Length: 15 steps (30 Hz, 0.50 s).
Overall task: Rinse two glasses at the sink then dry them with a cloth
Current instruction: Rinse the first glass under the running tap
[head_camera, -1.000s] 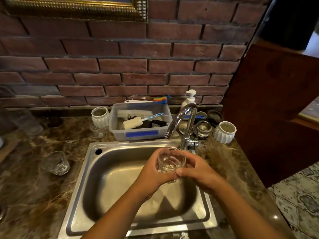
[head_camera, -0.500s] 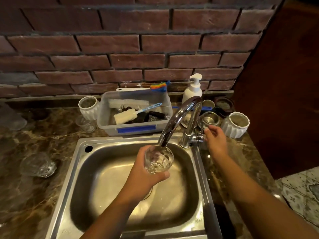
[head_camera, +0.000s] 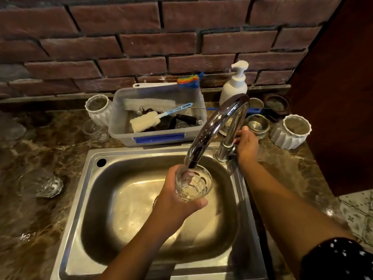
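- Your left hand [head_camera: 177,201] grips a clear faceted glass [head_camera: 193,183], fingers and thumb curled round its wall, with the mouth up.
- The glass sits right under the tip of the faucet [head_camera: 214,126], above the basin of the steel sink [head_camera: 84,209].
- Your right hand [head_camera: 247,145] is against the faucet's upright near its base. Its fingers are hidden, so whether they grip cannot be told.
- A second glass [head_camera: 41,185] stands on the marble counter [head_camera: 50,229], left of the sink and well apart.
- Behind the sink are a plastic tub [head_camera: 119,122] of brushes and a white soap pump [head_camera: 233,87].
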Available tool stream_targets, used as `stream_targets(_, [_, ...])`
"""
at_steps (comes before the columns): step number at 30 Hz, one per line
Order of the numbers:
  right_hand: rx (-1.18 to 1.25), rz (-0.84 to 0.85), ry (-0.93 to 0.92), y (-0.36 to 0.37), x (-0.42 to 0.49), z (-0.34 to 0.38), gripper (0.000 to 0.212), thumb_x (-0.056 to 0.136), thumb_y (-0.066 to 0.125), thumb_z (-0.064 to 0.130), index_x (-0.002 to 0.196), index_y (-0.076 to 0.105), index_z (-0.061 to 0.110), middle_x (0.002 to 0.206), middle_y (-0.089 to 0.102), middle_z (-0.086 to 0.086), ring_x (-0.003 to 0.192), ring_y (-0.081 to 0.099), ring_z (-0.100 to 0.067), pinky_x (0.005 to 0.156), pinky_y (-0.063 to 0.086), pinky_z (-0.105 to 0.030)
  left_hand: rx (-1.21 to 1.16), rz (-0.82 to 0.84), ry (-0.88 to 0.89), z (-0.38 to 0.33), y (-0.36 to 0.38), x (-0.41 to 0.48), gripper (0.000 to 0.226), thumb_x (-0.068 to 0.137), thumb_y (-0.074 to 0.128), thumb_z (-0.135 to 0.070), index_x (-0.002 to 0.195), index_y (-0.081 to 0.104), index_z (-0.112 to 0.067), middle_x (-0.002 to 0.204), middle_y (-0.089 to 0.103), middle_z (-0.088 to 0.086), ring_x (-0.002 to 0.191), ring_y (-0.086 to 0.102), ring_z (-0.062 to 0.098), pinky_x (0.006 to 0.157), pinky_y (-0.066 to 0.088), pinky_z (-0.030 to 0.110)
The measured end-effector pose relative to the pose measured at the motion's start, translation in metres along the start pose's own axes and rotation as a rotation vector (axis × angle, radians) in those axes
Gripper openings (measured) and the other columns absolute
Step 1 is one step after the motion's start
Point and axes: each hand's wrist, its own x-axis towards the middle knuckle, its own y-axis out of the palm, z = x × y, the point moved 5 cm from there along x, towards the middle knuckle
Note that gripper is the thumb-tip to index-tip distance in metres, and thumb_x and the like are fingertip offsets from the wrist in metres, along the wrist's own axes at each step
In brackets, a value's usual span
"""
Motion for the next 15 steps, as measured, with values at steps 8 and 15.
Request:
stream_targets(8, [-0.109, -0.104, -0.041, -0.003, -0.004, 0.003, 0.049, 0.107, 0.033, 0.039, 0.092, 0.066, 0.006, 0.063, 0.057, 0.009, 0.07, 0.056, -0.017, 0.074, 0.04, -0.032, -0.059, -0.044, 0.01, -0.002, -0.008, -0.002, 0.072, 0.071, 0.089, -0.009, 0.115, 0.045, -0.044, 0.112, 0.057, -0.025, 0.098, 0.055, -0.022, 0.076, 0.047, 0.003])
stream_targets(15, [-0.056, -0.136, -0.03, -0.004, -0.008, 0.002, 0.053, 0.107, 0.03, 0.038, 0.094, 0.065, 0.0, 0.061, 0.058, 0.007, 0.074, 0.06, -0.021, 0.077, 0.044, -0.034, -0.104, -0.069, 0.011, 0.006, -0.013, -0.006, 0.076, 0.071, 0.09, -0.012, 0.124, 0.045, -0.042, 0.115, 0.061, -0.026, 0.104, 0.058, -0.015, 0.079, 0.049, 0.006])
